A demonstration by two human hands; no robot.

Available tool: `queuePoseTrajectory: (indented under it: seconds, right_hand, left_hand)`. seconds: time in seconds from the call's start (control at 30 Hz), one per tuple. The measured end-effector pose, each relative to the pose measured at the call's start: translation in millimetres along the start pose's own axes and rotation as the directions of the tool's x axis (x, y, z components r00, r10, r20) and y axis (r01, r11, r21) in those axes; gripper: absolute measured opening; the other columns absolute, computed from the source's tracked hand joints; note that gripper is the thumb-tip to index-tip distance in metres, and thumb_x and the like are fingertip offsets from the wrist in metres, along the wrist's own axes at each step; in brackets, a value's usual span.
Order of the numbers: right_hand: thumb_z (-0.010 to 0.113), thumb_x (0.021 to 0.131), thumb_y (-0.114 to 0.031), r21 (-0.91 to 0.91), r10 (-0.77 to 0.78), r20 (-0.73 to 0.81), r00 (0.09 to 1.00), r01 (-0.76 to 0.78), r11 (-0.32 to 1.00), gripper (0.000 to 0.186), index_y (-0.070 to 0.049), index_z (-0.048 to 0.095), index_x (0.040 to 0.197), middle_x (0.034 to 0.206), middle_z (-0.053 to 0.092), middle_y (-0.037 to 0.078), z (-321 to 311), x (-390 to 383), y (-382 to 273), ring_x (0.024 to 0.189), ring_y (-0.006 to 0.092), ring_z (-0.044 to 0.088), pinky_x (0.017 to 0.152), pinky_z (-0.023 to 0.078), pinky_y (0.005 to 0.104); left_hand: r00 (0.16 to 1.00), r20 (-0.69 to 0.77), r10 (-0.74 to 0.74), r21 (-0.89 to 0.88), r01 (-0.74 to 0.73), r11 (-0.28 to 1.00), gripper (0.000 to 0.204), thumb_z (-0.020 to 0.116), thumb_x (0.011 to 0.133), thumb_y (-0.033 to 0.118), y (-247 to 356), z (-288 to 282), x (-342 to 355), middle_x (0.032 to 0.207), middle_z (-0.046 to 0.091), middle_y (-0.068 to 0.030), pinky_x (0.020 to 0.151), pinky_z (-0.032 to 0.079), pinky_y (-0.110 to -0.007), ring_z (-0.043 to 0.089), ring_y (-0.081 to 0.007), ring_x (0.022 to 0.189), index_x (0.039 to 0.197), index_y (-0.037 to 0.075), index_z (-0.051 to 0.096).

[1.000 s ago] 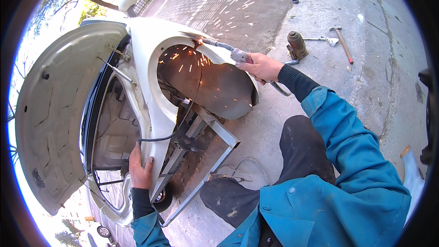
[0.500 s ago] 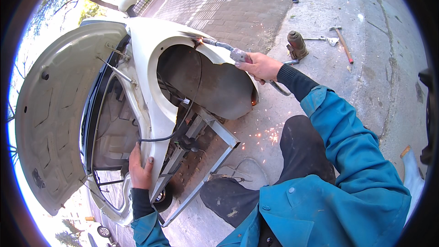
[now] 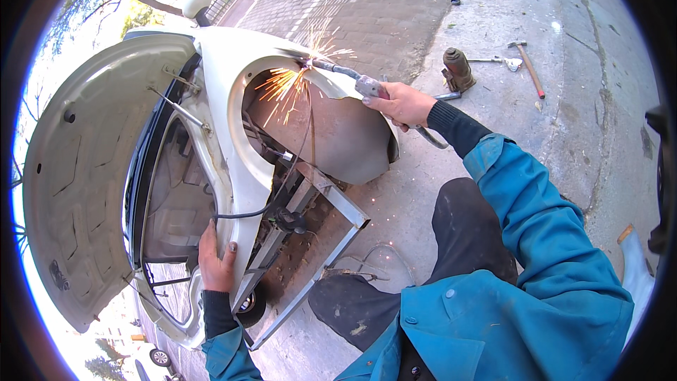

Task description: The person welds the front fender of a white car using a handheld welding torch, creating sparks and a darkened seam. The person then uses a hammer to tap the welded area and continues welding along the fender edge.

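A white car body (image 3: 233, 141) stands with its hood (image 3: 77, 169) raised at the left. My right hand (image 3: 400, 104) grips a welding torch (image 3: 352, 79) whose tip touches the top of the wheel arch, where orange sparks (image 3: 293, 81) fly. My left hand (image 3: 216, 261) rests flat on the lower white fender edge. A grey metal frame (image 3: 324, 240) juts out below the wheel arch.
A bottle jack (image 3: 457, 69) stands on the concrete behind my right hand. A hammer (image 3: 527, 67) and a wrench (image 3: 497, 61) lie beyond it. Cables (image 3: 367, 261) trail on the ground by my knee. Brick paving lies at the back.
Sparks showed a second ago, stopped half a second ago, and now burst again at the torch tip. Both hands stay in place.
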State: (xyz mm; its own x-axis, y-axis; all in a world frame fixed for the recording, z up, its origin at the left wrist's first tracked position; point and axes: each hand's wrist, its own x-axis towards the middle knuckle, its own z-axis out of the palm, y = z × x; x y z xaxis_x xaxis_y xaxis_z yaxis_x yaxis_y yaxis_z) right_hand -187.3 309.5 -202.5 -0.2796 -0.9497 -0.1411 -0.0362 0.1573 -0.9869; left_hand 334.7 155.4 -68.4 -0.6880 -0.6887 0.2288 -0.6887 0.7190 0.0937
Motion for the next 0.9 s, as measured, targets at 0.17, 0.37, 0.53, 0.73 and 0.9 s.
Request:
queuePoseTrajectory:
  seconds: [0.17, 0.37, 0.53, 0.73, 0.9]
  right_hand:
    - [0.062, 0.112, -0.043, -0.023, -0.016, -0.015, 1.0, 0.015, 1.0, 0.048, -0.004, 0.06, 0.14, 0.072, 0.05, -0.001, 0.3, 0.1, 1.1, 0.049, 0.0088, 0.052, 0.043, 0.047, 0.0283]
    - [0.063, 0.111, -0.044, -0.035, -0.021, -0.035, 0.999, 0.02, 0.999, 0.047, -0.004, 0.061, 0.136, 0.072, 0.05, -0.001, 0.7, 0.0, 2.9, 0.052, 0.0089, 0.053, 0.044, 0.047, 0.0289]
    - [0.064, 0.111, -0.043, -0.004, -0.02, -0.02, 1.0, 0.02, 1.0, 0.044, -0.005, 0.062, 0.132, 0.073, 0.051, -0.001, 2.2, 0.2, 2.9, 0.054, 0.0092, 0.053, 0.046, 0.047, 0.03]
    - [0.064, 0.111, -0.043, -0.018, -0.003, -0.023, 1.0, 0.003, 1.0, 0.044, -0.005, 0.062, 0.134, 0.073, 0.049, -0.001, 3.4, -0.7, -0.7, 0.054, 0.0094, 0.053, 0.047, 0.047, 0.0297]
    - [0.062, 0.112, -0.042, -0.039, 0.009, -0.03, 1.0, -0.01, 0.999, 0.045, -0.005, 0.061, 0.139, 0.072, 0.049, -0.001, 4.0, -0.6, -2.0, 0.053, 0.0096, 0.052, 0.047, 0.048, 0.0295]
  left_hand:
    - [1.0, 0.001, -0.004, -0.009, 0.004, 1.0, 0.102, 0.054, 0.1, 0.075, 0.7, -0.5, -0.8, 0.152, 0.056, -0.0326, 0.123, 0.038, -0.049, 0.054, -0.046, 0.141, 0.155, -0.01, 0.051]
    - [1.0, 0.004, -0.006, -0.012, 0.006, 1.0, 0.101, 0.055, 0.1, 0.075, -0.8, 0.0, -0.1, 0.152, 0.056, -0.0326, 0.123, 0.038, -0.049, 0.054, -0.0461, 0.142, 0.155, -0.01, 0.05]
    - [1.0, 0.009, -0.002, -0.015, 0.002, 1.0, 0.1, 0.055, 0.1, 0.073, -1.0, -0.2, -0.3, 0.153, 0.056, -0.0329, 0.123, 0.037, -0.049, 0.054, -0.0465, 0.142, 0.155, -0.01, 0.05]
    - [1.0, 0.007, 0.002, -0.011, -0.002, 1.0, 0.099, 0.055, 0.1, 0.073, -1.1, -0.3, -0.1, 0.152, 0.056, -0.0332, 0.123, 0.038, -0.049, 0.054, -0.047, 0.141, 0.154, -0.011, 0.051]
    - [1.0, 0.006, 0.004, -0.011, -0.004, 1.0, 0.1, 0.055, 0.1, 0.073, -0.9, -0.1, 0.2, 0.152, 0.056, -0.033, 0.123, 0.038, -0.049, 0.054, -0.0468, 0.141, 0.154, -0.011, 0.051]
